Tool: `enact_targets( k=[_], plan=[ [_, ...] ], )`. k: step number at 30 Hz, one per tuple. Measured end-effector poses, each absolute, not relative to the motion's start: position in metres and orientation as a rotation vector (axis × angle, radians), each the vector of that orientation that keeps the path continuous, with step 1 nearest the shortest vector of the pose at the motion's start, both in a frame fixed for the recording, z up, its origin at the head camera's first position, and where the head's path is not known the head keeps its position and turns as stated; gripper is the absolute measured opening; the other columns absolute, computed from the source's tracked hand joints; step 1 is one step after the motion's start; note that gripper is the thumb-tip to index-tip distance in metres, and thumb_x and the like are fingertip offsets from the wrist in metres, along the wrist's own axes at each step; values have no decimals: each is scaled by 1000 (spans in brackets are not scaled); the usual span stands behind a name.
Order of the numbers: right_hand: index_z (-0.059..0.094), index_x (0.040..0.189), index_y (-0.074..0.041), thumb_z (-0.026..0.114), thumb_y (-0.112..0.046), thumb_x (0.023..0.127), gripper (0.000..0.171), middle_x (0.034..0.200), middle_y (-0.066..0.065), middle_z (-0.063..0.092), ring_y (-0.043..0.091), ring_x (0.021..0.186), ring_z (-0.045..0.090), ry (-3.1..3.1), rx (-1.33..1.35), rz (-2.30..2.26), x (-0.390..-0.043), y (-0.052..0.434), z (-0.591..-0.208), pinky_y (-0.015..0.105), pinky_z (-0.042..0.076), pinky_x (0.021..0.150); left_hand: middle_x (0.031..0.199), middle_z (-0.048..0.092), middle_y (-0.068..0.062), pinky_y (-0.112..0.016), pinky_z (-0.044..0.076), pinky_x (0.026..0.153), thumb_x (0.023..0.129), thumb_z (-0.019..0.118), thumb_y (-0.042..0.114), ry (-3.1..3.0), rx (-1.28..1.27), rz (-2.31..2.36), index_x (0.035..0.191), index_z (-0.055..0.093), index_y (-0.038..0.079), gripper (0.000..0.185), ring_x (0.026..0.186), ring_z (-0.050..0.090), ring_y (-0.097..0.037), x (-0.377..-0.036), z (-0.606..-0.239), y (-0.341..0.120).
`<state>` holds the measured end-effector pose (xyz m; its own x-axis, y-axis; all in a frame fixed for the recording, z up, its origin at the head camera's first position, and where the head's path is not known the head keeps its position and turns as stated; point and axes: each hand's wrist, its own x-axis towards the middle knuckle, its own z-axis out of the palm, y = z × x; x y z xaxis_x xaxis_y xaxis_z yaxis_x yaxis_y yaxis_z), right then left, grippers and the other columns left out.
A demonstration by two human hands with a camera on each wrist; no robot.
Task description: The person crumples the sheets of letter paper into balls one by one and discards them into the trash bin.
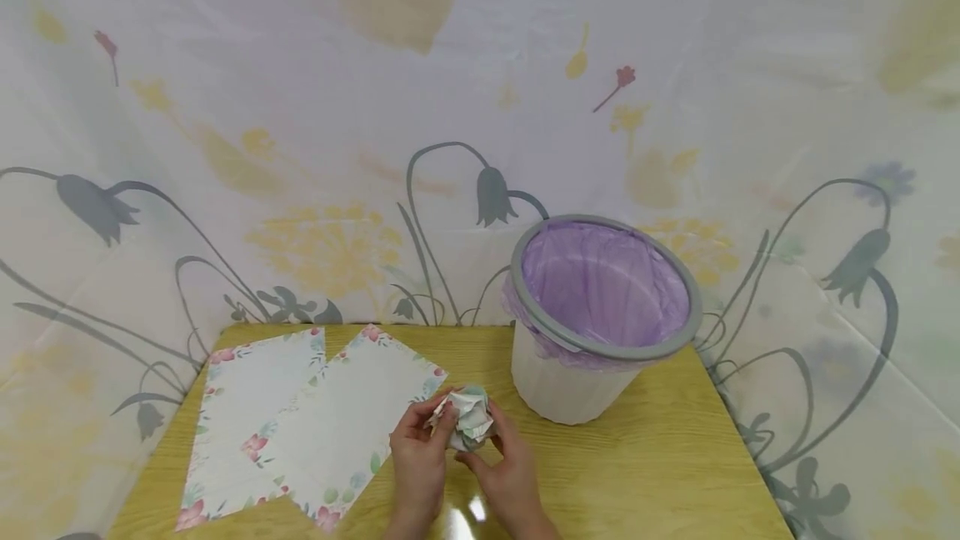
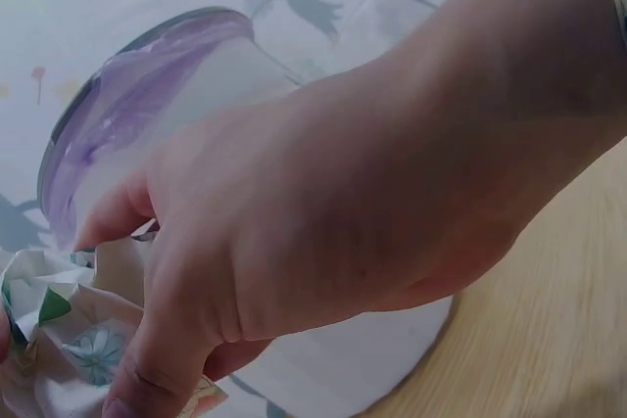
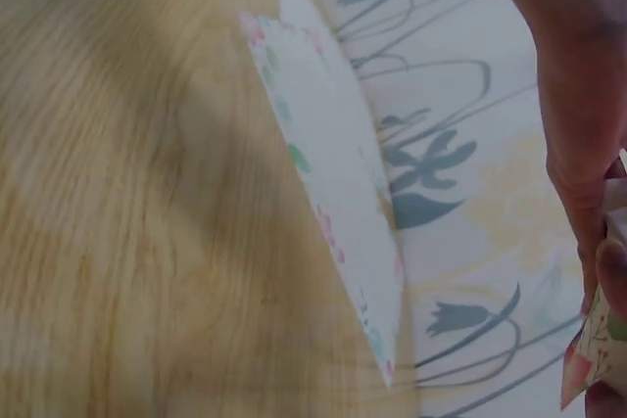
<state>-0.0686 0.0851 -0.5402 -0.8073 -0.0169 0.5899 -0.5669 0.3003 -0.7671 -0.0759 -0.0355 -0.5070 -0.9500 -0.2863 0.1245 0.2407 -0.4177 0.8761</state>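
Observation:
A ball of crumpled floral-edged paper is held between both hands over the front of the table. My left hand grips its left side, thumb across the near face. From the right, my right hand curls its fingers round the same ball. In the left wrist view the back of the left hand fills the middle, and the wad shows creases and green print at the lower left. Only a printed corner of the paper appears at the right edge of the right wrist view.
Two flat sheets with flower borders overlap at the left, the upper sheet partly covering the other sheet. A white bin with a grey rim and purple liner stands at the back right. Behind the wooden table hangs a flower-printed cloth.

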Motion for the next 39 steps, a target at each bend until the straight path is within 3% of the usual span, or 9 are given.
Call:
enact_targets(
  k=[8, 14, 21, 25, 31, 35, 39],
  plan=[
    [60, 132, 5, 85, 8, 68, 69, 121, 17, 68, 28, 102, 69, -2075, 604, 1260, -73, 93, -534, 22, 55, 83, 106, 67, -10, -23, 57, 80, 93, 68, -2, -1546, 150, -2464, 111, 54, -16, 27, 96, 67, -15, -73, -499, -34],
    [63, 124, 11, 82, 12, 69, 58, 111, 22, 70, 29, 97, 70, -1990, 643, 1243, -75, 102, -531, 21, 56, 79, 109, 70, -11, -20, 56, 69, 92, 70, 1, -1615, 155, -2457, 109, 56, -16, 28, 91, 68, -14, -71, -493, -30],
    [68, 117, 10, 83, 11, 65, 54, 102, 22, 71, 26, 87, 72, -1996, 636, 1171, -80, 106, -531, 21, 57, 70, 113, 68, -20, -23, 56, 83, 92, 69, -1, -1715, 148, -2317, 108, 65, -11, 19, 103, 67, -14, -70, -498, -25],
    [68, 112, 13, 82, 10, 67, 47, 96, 20, 72, 22, 78, 73, -2047, 605, 1245, -81, 109, -533, 19, 57, 63, 121, 67, -19, -21, 55, 82, 95, 67, 5, -1816, 71, -2196, 117, 68, -6, 25, 104, 67, -14, -68, -505, -26],
    [69, 109, 13, 80, 11, 71, 39, 97, 19, 72, 19, 84, 71, -2111, 533, 1446, -83, 116, -537, 21, 57, 65, 125, 65, -16, -24, 54, 87, 104, 55, 12, -1917, -47, -2186, 123, 67, -4, 28, 114, 62, -14, -68, -513, -35],
    [67, 112, 13, 78, 9, 76, 38, 103, 21, 70, 14, 89, 69, -2189, 546, 1602, -82, 125, -535, 24, 58, 67, 119, 68, -21, -25, 57, 77, 96, 66, 8, -1939, -28, -2317, 119, 68, -7, 27, 103, 66, -12, -73, -512, -45],
    [63, 118, 15, 74, 6, 82, 39, 107, 23, 69, 14, 90, 70, -2260, 658, 1750, -83, 135, -531, 29, 59, 68, 124, 63, -24, -26, 56, 83, 89, 74, 3, -1975, -82, -2474, 131, 59, -7, 46, 106, 64, -18, -75, -507, -55]
  ],
)
